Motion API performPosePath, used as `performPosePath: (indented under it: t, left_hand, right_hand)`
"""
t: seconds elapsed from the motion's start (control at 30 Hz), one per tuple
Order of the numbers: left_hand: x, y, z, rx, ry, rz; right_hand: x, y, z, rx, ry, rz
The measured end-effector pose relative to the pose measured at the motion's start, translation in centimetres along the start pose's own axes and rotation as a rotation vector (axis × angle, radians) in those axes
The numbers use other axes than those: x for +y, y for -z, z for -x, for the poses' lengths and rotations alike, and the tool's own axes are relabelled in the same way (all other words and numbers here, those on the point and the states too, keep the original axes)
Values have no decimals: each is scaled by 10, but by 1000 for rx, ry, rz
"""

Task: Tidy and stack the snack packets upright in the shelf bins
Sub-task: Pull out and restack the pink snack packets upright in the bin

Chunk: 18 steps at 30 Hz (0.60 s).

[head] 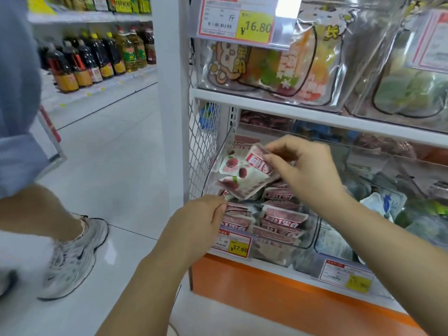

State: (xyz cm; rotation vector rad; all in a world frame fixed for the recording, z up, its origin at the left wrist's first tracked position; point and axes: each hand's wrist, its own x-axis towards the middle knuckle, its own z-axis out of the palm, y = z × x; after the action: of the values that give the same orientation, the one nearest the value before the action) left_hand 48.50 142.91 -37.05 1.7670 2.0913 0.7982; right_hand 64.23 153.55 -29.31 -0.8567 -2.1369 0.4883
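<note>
Left hand: nearest us, fingers curled at the bin's front-left corner; we could not tell whether they pinched a packet edge or the bin wall.
Price tag: stiff card on the bin front, just beside that hand.
Bin: clear hard plastic with rounded corners.
Stacked packets: glossy flat pouches standing in rows inside the bin, red bands upward.
Held packet: soft white film printed with red fruit, raised over the bin's left end. Its long axis slanted from upper right to lower left, so we judged it needed turning upright before it could go into the rows below.
Right hand: the nearer hand, thumb and fingers pinching the packet's red top band.
Upper shelf board: white metal, carrying larger shiny pouches.
</note>
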Motion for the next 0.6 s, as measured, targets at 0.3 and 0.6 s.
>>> performPosePath:
  t: [0.3,0.6]
  left_hand:
    - [2,1,0,25,-11,-16]
    - [19,0,-5,242,-87,-87]
  right_hand:
    - [17,-53,-17,-543,-22,326]
    - [18,-32,-1,-762,-50,258]
